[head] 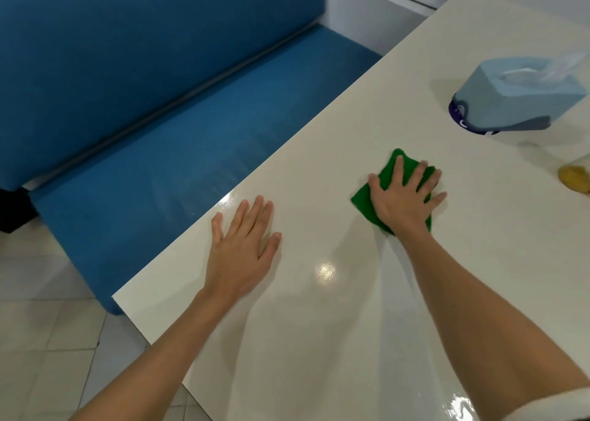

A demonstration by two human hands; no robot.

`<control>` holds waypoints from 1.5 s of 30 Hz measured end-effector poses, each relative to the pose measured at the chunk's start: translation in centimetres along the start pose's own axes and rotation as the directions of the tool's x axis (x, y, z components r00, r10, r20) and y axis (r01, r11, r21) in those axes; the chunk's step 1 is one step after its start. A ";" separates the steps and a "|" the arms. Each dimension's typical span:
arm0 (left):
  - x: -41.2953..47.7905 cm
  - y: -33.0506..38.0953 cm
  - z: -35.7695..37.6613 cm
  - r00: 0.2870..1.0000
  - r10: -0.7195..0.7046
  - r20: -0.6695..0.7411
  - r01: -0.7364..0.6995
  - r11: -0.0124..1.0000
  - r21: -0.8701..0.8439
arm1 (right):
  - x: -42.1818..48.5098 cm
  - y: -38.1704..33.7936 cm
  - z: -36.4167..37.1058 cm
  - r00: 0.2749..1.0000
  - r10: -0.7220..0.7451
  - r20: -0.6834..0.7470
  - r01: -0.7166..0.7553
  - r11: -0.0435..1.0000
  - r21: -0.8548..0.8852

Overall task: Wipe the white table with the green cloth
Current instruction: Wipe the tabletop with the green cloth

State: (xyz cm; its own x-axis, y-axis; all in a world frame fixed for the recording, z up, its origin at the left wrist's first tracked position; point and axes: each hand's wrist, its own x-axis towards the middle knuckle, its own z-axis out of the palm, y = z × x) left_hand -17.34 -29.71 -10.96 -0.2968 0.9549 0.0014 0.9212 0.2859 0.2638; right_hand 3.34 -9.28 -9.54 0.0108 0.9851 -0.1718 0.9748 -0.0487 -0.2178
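green cloth (388, 177) soft, light (folded) | pressed flat mid-tabletop under spread right hand (405, 197) | left hand (244, 245) open, bracing near left edge of white table (319, 324)

Scene bright, evenly lit from overhead. Glossy white table (319, 181) carries one small square specular glare spot at centre-near, plus a rippled glare patch at the bottom right edge. Soft, diffuse shadows fall beneath both forearms; faint shadow beside the tissue box (514, 98). Wide-angle distortion: table edge and bench (159, 165) lines bow toward the corners. Slight softness overall; tissue box and the yellow object (574, 177) at the right edge blurred.
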 end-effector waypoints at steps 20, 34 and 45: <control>0.0 -0.1 0.3 1.000 -0.003 -0.015 0.004 1.000 0.019 | 3.0 9.9 -2.7 0.990 -0.133 0.043 0.135 0.989 -0.066; -0.1 -0.2 0.2 1.000 -0.001 -0.003 0.001 1.000 0.007 | -5.9 14.9 -1.9 0.806 -0.581 0.114 0.592 0.793 -0.143; 0.1 -0.2 0.5 1.000 -0.003 -0.008 0.003 1.000 0.018 | -6.1 7.6 -0.4 0.922 -0.382 0.068 0.388 0.914 -0.122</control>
State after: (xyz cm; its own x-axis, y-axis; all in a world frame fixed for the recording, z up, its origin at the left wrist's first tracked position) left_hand -17.44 -29.62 -11.46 -0.3017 0.9534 0.0079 0.9246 0.2905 0.2462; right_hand 10.74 -15.59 -9.72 -0.3778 0.9151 -0.1410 0.9219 0.3577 -0.1488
